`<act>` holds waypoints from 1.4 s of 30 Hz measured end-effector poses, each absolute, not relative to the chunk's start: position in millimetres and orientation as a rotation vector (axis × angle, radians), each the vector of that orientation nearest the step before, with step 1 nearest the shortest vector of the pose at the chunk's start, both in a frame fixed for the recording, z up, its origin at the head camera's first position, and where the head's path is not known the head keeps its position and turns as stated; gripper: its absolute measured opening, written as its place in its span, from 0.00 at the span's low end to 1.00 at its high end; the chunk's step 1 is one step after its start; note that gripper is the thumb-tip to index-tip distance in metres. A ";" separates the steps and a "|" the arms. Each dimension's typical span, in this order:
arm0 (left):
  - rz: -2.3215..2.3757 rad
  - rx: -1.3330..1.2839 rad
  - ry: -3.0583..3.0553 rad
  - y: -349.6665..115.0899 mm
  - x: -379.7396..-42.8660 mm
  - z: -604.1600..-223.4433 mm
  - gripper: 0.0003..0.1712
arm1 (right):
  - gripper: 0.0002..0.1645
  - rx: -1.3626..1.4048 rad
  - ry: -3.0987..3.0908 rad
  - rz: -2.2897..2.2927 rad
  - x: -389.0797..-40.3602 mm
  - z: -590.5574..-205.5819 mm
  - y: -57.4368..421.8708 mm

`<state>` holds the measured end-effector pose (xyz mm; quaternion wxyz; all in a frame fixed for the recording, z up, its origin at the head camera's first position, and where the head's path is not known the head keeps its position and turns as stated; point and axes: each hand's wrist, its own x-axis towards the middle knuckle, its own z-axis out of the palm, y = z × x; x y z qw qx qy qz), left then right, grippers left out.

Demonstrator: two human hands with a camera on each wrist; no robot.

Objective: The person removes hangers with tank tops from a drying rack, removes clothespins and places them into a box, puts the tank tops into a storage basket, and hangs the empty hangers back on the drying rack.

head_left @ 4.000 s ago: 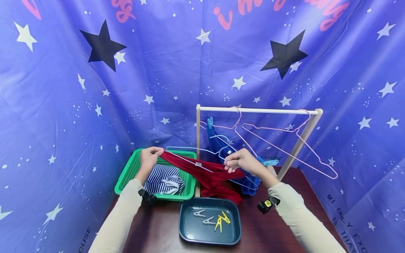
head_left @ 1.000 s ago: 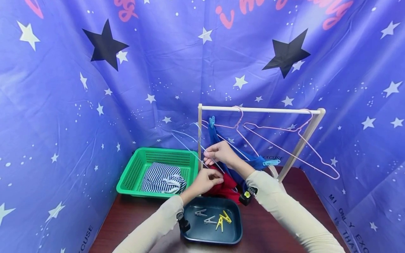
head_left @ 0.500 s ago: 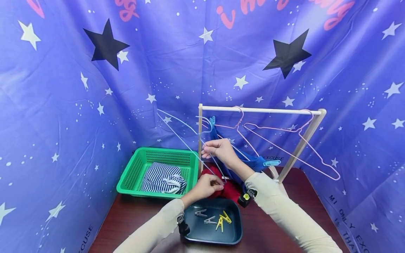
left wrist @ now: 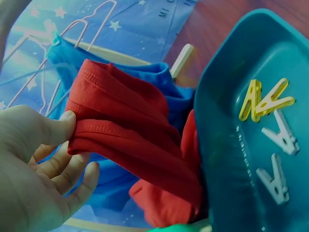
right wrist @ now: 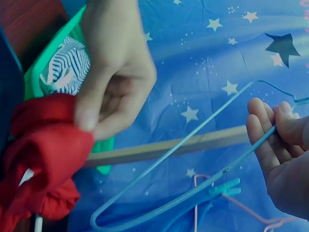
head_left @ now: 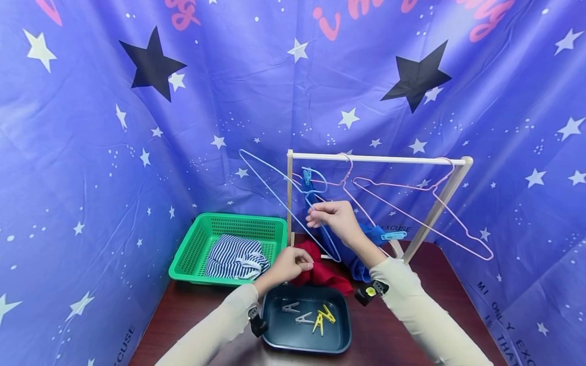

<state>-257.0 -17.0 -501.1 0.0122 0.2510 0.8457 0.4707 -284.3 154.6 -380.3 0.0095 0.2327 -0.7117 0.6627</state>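
Observation:
My right hand pinches a light blue wire hanger by one sloping arm, near the hook. The hanger tilts in the air in front of the rack's left post, with its lower corner above the red cloth. My left hand pinches the edge of a red garment between thumb and fingertips. The garment hangs bunched behind the tray, and the hanger appears clear of it in the right wrist view. Behind my right hand, a blue garment hangs from a pink hanger, held by light blue clothespins.
A wooden rack bears two pink hangers; the right one holds no garment. A green basket with a striped garment stands left. A dark tray in front holds grey and yellow clothespins.
Four seconds ago the hanger lay against the outstretched red garment. Now they are apart. In the last half second the right hand moved right with the hanger, the left hand slightly left.

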 end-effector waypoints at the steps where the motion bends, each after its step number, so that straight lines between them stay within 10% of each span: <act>1: 1.467 0.764 2.647 -19.1 -257.9 -498.7 0.02 | 0.13 0.727 -2.240 2.054 -283.4 -381.5 158.1; 42: 2.292 0.369 2.374 -60.5 -302.9 -337.9 0.07 | 0.13 0.671 -2.576 1.885 -250.4 -452.4 249.2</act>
